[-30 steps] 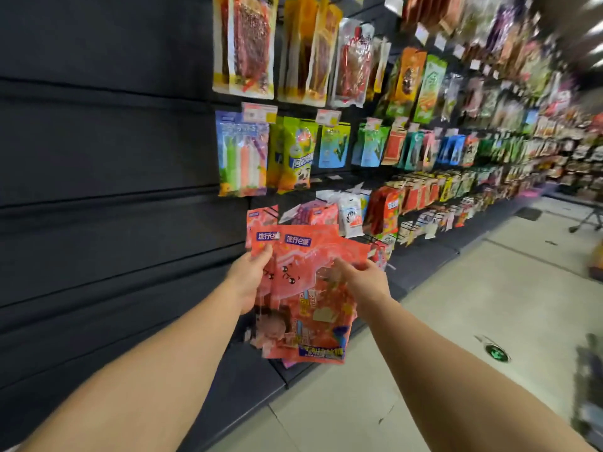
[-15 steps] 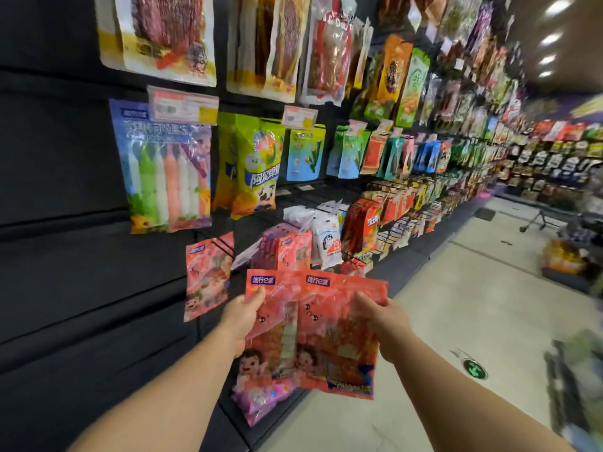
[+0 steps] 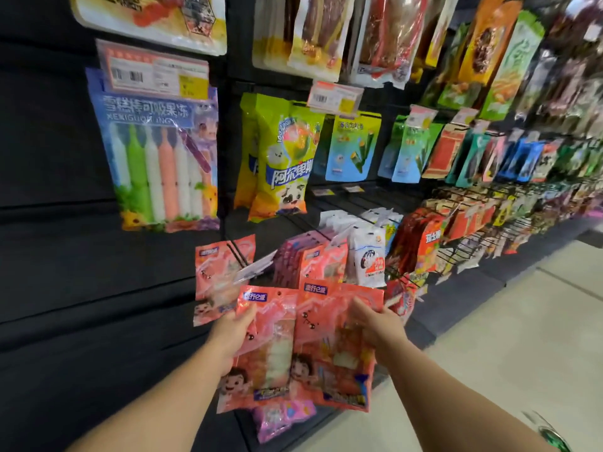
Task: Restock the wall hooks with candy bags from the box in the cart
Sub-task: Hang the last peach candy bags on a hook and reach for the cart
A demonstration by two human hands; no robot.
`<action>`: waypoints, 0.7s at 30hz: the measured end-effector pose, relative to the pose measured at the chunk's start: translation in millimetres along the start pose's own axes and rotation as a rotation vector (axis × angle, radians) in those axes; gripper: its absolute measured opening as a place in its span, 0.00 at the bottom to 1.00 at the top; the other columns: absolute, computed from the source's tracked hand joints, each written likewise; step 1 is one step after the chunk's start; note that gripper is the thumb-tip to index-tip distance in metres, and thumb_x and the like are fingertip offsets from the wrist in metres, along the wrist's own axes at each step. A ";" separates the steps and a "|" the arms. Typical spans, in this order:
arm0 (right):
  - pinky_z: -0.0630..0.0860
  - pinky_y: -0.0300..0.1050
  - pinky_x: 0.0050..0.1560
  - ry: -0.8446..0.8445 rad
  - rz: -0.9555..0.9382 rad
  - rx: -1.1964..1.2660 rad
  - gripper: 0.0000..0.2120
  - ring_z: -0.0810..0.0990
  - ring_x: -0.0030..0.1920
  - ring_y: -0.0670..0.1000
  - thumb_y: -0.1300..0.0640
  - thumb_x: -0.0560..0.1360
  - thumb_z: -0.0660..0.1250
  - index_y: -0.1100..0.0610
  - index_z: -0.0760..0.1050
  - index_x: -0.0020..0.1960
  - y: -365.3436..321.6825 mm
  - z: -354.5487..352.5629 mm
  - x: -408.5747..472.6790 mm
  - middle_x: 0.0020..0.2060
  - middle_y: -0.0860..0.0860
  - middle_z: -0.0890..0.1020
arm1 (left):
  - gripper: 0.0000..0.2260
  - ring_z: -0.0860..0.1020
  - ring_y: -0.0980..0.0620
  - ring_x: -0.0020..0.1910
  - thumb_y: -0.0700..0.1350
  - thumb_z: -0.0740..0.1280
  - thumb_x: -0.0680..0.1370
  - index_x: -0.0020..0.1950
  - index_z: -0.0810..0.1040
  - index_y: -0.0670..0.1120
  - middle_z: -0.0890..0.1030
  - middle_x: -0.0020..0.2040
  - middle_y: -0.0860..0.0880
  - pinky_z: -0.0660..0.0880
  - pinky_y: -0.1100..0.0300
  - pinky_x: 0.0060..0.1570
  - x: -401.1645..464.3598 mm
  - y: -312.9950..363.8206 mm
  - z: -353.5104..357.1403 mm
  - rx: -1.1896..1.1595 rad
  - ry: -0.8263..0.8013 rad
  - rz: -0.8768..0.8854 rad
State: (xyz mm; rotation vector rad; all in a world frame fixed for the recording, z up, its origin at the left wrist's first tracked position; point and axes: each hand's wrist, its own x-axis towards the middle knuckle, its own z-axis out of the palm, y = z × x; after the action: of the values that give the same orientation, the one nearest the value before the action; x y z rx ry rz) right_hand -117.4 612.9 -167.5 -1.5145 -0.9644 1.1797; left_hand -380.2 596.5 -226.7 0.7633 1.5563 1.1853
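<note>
Now closer to the wall, the left hand (image 3: 233, 327) gripped one pink candy bag (image 3: 264, 350) and the right hand (image 3: 375, 324) gripped another (image 3: 332, 360), both just below the hung pink bag (image 3: 217, 278); hooking looked next.

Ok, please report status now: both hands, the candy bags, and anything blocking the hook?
Left hand grips one pink candy bag; right hand grips another. Matching bag hangs on the wall. Price tag sticks out near it.
</note>
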 end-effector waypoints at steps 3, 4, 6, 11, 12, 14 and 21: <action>0.77 0.44 0.39 -0.093 0.024 -0.036 0.15 0.82 0.41 0.53 0.50 0.72 0.75 0.61 0.82 0.51 0.7 -0.2 49.1 0.40 0.54 0.84 | 0.15 0.78 0.44 0.51 0.57 0.67 0.80 0.48 0.80 0.45 0.81 0.48 0.46 0.72 0.53 0.52 11.0 -1.9 13.4 0.003 0.099 -0.002; 0.77 0.45 0.40 -0.121 0.031 -0.053 0.17 0.82 0.41 0.54 0.49 0.72 0.75 0.62 0.82 0.51 -0.1 -0.4 65.5 0.42 0.55 0.84 | 0.15 0.78 0.44 0.53 0.57 0.67 0.80 0.51 0.81 0.46 0.81 0.50 0.46 0.73 0.52 0.54 13.7 -3.1 19.2 -0.014 0.133 -0.008; 0.78 0.46 0.41 -0.172 0.046 -0.098 0.21 0.83 0.44 0.55 0.45 0.70 0.76 0.62 0.81 0.52 -3.7 -0.9 94.9 0.46 0.57 0.85 | 0.13 0.80 0.44 0.54 0.56 0.67 0.80 0.53 0.82 0.47 0.83 0.52 0.45 0.75 0.50 0.58 12.9 -4.5 30.9 -0.049 0.200 -0.035; 0.80 0.56 0.56 -0.269 0.055 -0.156 0.31 0.83 0.51 0.59 0.38 0.66 0.76 0.61 0.79 0.57 -9.9 -0.7 147.1 0.50 0.56 0.84 | 0.17 0.82 0.43 0.53 0.61 0.70 0.77 0.53 0.82 0.48 0.84 0.53 0.45 0.78 0.43 0.61 8.3 -10.4 44.4 -0.113 0.360 -0.133; 0.80 0.56 0.57 -0.277 0.041 -0.160 0.31 0.83 0.51 0.59 0.37 0.65 0.75 0.60 0.80 0.56 -10.1 0.6 154.7 0.50 0.57 0.84 | 0.17 0.82 0.42 0.54 0.60 0.70 0.77 0.54 0.82 0.48 0.84 0.53 0.45 0.78 0.43 0.60 7.7 -12.8 46.8 -0.123 0.388 -0.141; 0.79 0.56 0.57 -0.283 0.016 -0.213 0.32 0.82 0.51 0.59 0.34 0.63 0.74 0.60 0.80 0.51 -12.9 2.5 162.6 0.49 0.56 0.84 | 0.17 0.82 0.43 0.54 0.60 0.70 0.77 0.55 0.83 0.48 0.84 0.54 0.46 0.78 0.44 0.60 7.1 -19.9 49.6 -0.156 0.436 -0.158; 0.77 0.54 0.57 -0.370 -0.001 -0.207 0.28 0.80 0.53 0.58 0.38 0.72 0.71 0.60 0.76 0.58 -29.9 3.6 187.3 0.53 0.55 0.82 | 0.13 0.83 0.43 0.54 0.58 0.71 0.77 0.52 0.83 0.49 0.85 0.53 0.45 0.78 0.42 0.62 1.7 -28.9 70.6 -0.206 0.483 -0.200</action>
State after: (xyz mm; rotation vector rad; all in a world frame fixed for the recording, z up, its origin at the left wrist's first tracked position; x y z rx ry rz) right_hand -80.1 798.4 -180.4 -1.4808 -1.3690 1.4247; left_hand -311.4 611.0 -256.3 0.1824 1.8115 1.4177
